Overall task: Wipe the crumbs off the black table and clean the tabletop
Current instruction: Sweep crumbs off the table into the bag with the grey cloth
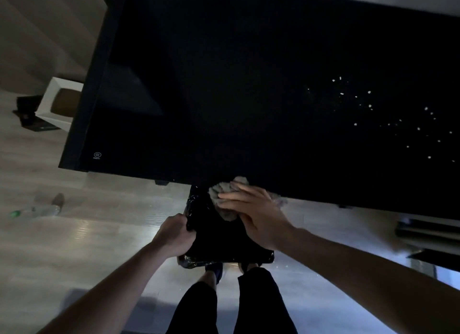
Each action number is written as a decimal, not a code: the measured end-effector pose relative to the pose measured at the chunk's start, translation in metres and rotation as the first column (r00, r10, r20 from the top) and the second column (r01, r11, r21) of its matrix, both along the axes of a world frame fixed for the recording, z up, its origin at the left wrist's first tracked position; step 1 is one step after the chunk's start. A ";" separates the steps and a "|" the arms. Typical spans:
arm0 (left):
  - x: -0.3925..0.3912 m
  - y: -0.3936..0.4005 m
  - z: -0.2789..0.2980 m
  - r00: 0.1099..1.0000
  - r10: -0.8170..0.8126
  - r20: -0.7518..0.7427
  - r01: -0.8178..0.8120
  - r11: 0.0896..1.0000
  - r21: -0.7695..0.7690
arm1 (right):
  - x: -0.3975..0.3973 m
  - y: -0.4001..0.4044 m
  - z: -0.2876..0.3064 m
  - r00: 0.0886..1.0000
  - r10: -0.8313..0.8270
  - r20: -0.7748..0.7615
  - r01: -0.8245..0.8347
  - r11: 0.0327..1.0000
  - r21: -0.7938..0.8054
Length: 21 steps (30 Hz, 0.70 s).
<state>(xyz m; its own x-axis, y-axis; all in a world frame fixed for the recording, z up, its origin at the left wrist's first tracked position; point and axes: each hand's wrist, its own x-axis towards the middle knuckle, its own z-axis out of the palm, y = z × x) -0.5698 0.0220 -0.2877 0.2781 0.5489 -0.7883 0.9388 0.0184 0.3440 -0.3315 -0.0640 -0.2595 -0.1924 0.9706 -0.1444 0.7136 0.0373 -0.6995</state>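
Right hand [254, 209] presses the cloth [224, 188] with straight fingers at the tabletop [224, 85] edge. Left hand [174, 234] grips the bin [219, 241]. Crumbs [388, 114] lie rightward, nearer the right hand.

A pale wood-look floor [87, 246] spreads beneath and around the grip. Far to its left and farther from the person, a white open box [47, 104] with a brown interior stands beside flat dark items [29, 114] too dim to identify. Left of the grip, at about its level, a clear plastic bottle [42, 210] with a green cap lies on its side next to a small grey-brown object [58, 199]. Directly below the grip are legs in black trousers [199, 306] and dark shoes [215, 269]. To its right stands low dark furniture [428, 229].
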 end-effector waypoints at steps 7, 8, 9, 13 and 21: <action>-0.002 -0.006 -0.007 1.000 0.008 0.001 -0.008 1.000 -0.023 | 0.049 0.013 0.038 0.912 -0.374 -0.165 0.399 0.903 0.158; 0.000 -0.007 -0.008 1.000 0.006 0.001 -0.006 1.000 -0.018 | 0.063 0.022 0.042 0.886 -0.437 -0.154 0.458 0.876 0.152; 0.002 -0.007 -0.009 1.000 0.005 0.002 -0.005 1.000 -0.014 | 0.077 0.031 0.045 0.863 -0.488 -0.128 0.503 0.851 0.151; 0.016 -0.013 -0.008 1.000 -0.003 0.018 0.003 1.000 -0.004 | 0.120 0.056 0.028 0.822 -0.563 0.088 0.550 0.824 0.133; 0.048 -0.025 -0.004 1.000 -0.005 0.029 0.005 1.000 -0.006 | 0.078 -0.005 0.008 0.911 -0.345 0.227 0.314 0.935 0.163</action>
<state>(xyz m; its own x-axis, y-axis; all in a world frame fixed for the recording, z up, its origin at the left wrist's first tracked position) -0.5220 -0.0033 -0.2917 0.3040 0.5423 -0.7833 0.9284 0.0158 0.3713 -0.2538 -0.0685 -0.2510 0.1687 0.9854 -0.0245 0.8493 -0.1580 -0.5037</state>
